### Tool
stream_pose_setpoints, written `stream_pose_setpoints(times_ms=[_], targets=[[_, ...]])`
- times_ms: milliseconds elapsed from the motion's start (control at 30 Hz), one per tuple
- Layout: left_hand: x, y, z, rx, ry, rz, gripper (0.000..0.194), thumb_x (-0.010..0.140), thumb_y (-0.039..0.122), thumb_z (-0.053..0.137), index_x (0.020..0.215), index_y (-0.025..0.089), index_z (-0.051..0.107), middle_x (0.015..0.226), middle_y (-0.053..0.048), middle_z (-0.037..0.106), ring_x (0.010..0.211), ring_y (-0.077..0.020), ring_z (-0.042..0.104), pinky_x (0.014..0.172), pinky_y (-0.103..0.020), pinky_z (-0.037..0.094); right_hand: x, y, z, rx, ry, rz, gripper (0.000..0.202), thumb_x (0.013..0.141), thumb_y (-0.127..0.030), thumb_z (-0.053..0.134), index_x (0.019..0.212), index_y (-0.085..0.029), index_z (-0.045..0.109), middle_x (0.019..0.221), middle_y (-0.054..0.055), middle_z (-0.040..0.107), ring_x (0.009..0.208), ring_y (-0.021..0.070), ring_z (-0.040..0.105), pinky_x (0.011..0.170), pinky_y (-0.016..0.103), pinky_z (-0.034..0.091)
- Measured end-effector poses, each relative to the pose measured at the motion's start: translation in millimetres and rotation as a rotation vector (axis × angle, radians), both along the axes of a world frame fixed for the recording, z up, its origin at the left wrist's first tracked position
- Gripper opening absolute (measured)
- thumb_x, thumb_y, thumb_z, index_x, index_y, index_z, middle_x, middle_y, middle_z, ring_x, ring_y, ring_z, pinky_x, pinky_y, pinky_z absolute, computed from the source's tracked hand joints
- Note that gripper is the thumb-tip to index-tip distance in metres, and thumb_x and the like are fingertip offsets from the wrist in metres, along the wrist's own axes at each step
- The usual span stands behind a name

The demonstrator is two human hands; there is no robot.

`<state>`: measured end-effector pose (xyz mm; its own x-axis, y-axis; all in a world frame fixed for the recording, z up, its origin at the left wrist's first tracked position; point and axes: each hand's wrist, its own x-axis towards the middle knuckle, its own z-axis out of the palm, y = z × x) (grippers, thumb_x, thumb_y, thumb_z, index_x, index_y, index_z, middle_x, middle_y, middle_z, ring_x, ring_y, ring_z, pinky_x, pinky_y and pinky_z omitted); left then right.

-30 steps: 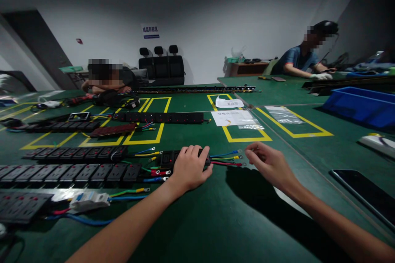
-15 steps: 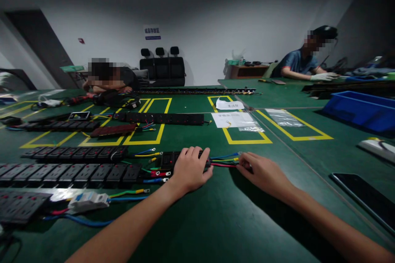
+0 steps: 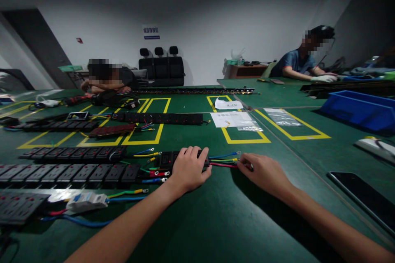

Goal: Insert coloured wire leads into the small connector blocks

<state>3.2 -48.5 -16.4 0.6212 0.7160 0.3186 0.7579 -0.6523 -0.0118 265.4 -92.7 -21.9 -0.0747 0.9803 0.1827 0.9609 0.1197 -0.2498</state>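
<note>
My left hand [image 3: 189,168] is wrapped over the right part of a short black socket module [image 3: 166,159] on the green table. Blue, yellow-green and red wires [image 3: 222,160] run from the module's right end toward my right hand [image 3: 254,166]. That hand is pinched at the wire ends, near the red wire; the metal tips there are partly hidden by the fingers. Left of the module lie long black socket strips [image 3: 68,174], with loose coloured leads ending in ring terminals [image 3: 163,180] close to the module.
A phone [image 3: 359,195] and a blue bin [image 3: 361,109] are at the right. White papers [image 3: 226,119] lie beyond my hands. A white breaker [image 3: 86,202] with wires is at near left. Two people sit across the tables, one with head down.
Both hands keep nearly the same pose on the module and wires. The whole view has shifted slightly. The far-right person's gloved hand has moved a little.
</note>
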Motion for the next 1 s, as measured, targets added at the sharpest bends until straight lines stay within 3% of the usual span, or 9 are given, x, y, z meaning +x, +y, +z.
stream_pose_setpoints(times_ms=[167,533,633,767,900,1000], targets=[[0,0,-0.7,0.005,0.003,-0.001,0.054,0.098,0.047,0.051,0.142,0.016,0.055,0.122,-0.013,0.064,0.111,-0.0301,0.058,0.096,-0.046,0.045,1,1,-1.4,-0.003,-0.001,-0.007,0.037,0.094,-0.046,0.052,0.066,-0.024,0.062,0.062,0.003,0.065,0.053,0.0164,0.054,0.053,0.029,0.022],[1,0,0.2,0.004,0.003,0.005,0.055,0.097,0.047,0.054,0.142,0.016,0.055,0.121,-0.013,0.064,0.111,-0.0303,0.058,0.096,-0.046,0.045,-4,-3,8.6,-0.263,0.303,0.273,0.049,0.096,-0.051,0.050,0.061,-0.019,0.065,0.056,0.001,0.058,0.052,0.0134,0.047,0.052,0.028,0.025],[0,0,0.0,0.005,0.000,0.007,0.054,0.097,0.046,0.053,0.142,0.016,0.055,0.121,-0.013,0.064,0.110,-0.0302,0.058,0.095,-0.046,0.045,-2,0,7.4,-0.256,0.366,0.222,0.052,0.095,-0.054,0.049,0.060,-0.019,0.064,0.055,0.001,0.058,0.051,0.0136,0.046,0.051,0.028,0.026],[0,0,-1.1,0.008,-0.002,0.003,0.054,0.097,0.047,0.052,0.141,0.016,0.055,0.121,-0.013,0.064,0.110,-0.0302,0.058,0.095,-0.046,0.045,3,4,5.2,-0.078,0.359,0.091,0.053,0.093,-0.059,0.048,0.058,-0.021,0.060,0.054,0.001,0.057,0.051,0.0148,0.048,0.052,0.028,0.027],[0,0,-1.8,0.011,-0.005,0.000,0.053,0.097,0.047,0.052,0.141,0.016,0.055,0.121,-0.013,0.064,0.110,-0.0301,0.058,0.095,-0.046,0.045,4,3,5.2,0.018,0.238,-0.027,0.052,0.093,-0.060,0.046,0.060,-0.022,0.060,0.056,0.003,0.061,0.052,0.0165,0.052,0.053,0.029,0.027],[0,0,-1.9,0.011,-0.004,0.000,0.053,0.098,0.047,0.052,0.141,0.016,0.055,0.121,-0.013,0.064,0.110,-0.0303,0.059,0.095,-0.046,0.045,4,2,4.5,-0.003,0.101,-0.066,0.047,0.092,-0.060,0.049,0.065,-0.024,0.063,0.062,0.004,0.065,0.054,0.0180,0.055,0.052,0.028,0.024]])
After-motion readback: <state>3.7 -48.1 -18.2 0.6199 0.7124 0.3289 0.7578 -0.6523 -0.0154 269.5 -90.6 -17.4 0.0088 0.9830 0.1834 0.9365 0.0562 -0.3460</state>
